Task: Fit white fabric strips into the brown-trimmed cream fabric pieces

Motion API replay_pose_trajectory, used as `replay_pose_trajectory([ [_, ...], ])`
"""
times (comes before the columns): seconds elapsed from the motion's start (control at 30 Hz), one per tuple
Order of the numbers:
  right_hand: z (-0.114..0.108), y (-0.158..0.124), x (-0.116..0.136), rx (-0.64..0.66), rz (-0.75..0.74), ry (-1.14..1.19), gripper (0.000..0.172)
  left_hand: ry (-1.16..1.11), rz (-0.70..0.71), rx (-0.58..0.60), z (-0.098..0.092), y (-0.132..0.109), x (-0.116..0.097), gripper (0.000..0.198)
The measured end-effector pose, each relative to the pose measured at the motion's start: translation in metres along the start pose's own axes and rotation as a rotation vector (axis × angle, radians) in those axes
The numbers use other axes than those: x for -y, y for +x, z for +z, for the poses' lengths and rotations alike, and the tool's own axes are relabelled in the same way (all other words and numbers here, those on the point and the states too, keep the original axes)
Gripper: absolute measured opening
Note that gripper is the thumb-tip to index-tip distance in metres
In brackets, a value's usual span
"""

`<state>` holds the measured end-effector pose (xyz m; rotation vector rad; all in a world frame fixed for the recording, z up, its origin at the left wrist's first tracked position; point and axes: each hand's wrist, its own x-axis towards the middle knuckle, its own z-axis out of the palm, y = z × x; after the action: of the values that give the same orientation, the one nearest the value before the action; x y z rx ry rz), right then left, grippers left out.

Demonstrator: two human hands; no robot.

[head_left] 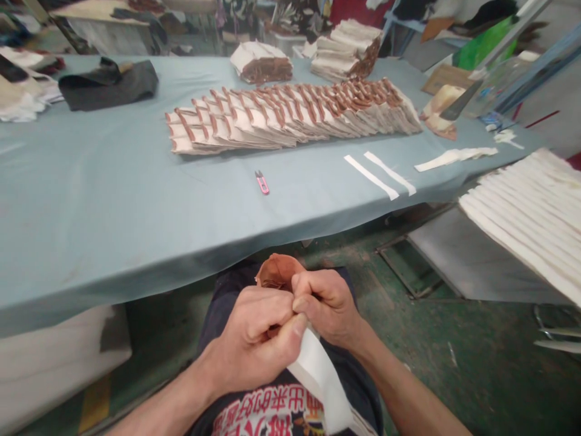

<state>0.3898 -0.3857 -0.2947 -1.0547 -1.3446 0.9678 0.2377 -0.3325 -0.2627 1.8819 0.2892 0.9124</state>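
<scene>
My left hand [265,339] and my right hand [329,306] meet over my lap, thumbs and fingers pinched together and touching. From under the left thumb a white fabric strip [324,369] runs down across my front toward the lower right. My right hand pinches close to the strip's upper end; the exact bit between its fingertips is hidden. Just beyond the hands, an orange-brown fabric piece [281,266] curves up over my lap, partly covered by the knuckles.
On the blue-covered table [113,200] lie pink thread snips [262,183], two white strips [372,177] and a long row of layered brown-edged cloth pieces [290,115]. Dark folded fabric [109,85] lies at left. White cloth [531,206] is stacked at right.
</scene>
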Motion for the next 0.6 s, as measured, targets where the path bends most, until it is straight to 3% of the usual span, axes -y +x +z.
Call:
replay_pose_trajectory([
  [0.07, -0.001, -0.002, -0.003, -0.006, 0.039, -0.037, 0.056, 0.011, -0.035, -0.040, 0.004, -0.002, 0.001, 0.039],
  [0.13, -0.003, -0.005, -0.003, -0.020, 0.073, -0.034, 0.058, -0.025, -0.093, 0.000, 0.005, -0.002, 0.000, 0.040],
  [0.27, -0.006, -0.010, 0.004, -0.030, 0.094, 0.000, 0.062, -0.113, -0.117, 0.193, -0.002, 0.001, -0.006, 0.040],
  [0.43, -0.006, -0.014, 0.009, -0.074, 0.087, 0.097, 0.059, -0.015, -0.062, 0.414, -0.019, 0.004, -0.012, 0.025],
  [0.6, -0.002, -0.020, 0.001, -0.070, 0.099, 0.091, 0.059, 0.053, 0.062, 0.382, -0.015, 0.000, -0.009, 0.024],
])
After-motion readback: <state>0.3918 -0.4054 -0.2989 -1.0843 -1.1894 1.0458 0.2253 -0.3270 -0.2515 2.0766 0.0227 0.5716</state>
